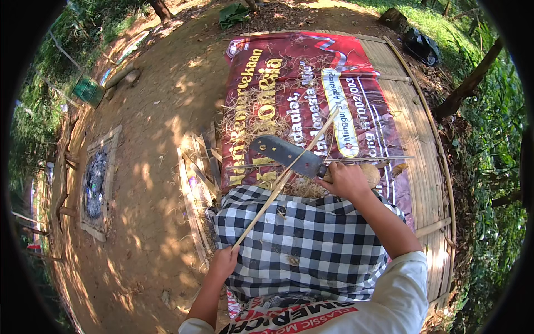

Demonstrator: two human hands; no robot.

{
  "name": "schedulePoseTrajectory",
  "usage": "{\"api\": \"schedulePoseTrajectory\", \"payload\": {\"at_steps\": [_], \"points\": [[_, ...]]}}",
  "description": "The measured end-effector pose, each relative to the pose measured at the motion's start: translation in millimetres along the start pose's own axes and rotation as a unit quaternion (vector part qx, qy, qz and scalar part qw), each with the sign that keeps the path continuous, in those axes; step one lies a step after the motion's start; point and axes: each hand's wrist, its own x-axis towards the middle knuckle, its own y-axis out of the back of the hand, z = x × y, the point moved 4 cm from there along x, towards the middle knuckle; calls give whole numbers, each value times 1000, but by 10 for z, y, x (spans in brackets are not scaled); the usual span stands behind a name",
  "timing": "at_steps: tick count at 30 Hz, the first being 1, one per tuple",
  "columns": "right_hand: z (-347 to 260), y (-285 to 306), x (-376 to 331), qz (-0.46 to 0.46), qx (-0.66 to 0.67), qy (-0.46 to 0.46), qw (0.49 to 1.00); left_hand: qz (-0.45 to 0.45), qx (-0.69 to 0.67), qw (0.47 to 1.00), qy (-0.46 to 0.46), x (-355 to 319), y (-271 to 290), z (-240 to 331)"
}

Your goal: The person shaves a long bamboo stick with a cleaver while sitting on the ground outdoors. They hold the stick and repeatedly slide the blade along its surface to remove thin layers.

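Observation:
My left hand [224, 261] is closed round the near end of a thin pale bamboo strip [258, 216], left of my lap. The strip slants away to the upper right, across the knife blade. My right hand [346, 179] grips the wooden handle of a broad, dark cleaver-like knife [272, 148], whose blade points left and has a few holes near its tip. Where strip and blade cross, I cannot tell whether the edge bites in. A black-and-white checked cloth [300, 234] covers my lap beneath both.
A red printed banner [381, 119], strewn with curly shavings [245, 111], lies over a bamboo-slat platform [425, 139]. Split wood pieces [194, 183] lie along its left side. Farther left, a framed ash pit [97, 181] sits in the dirt ground [150, 139]. A green basket [88, 91] stands beyond.

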Motion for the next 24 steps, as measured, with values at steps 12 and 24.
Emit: {"api": "schedulePoseTrajectory", "payload": {"at_steps": [12,24], "points": [[-169,-2,25,7,9,-19,1000,23,-15,1000,-11,-297,-61,-310],[-214,32,-368,-6,33,-34,999,10,7,1000,-15,-389,-130,-507]]}}
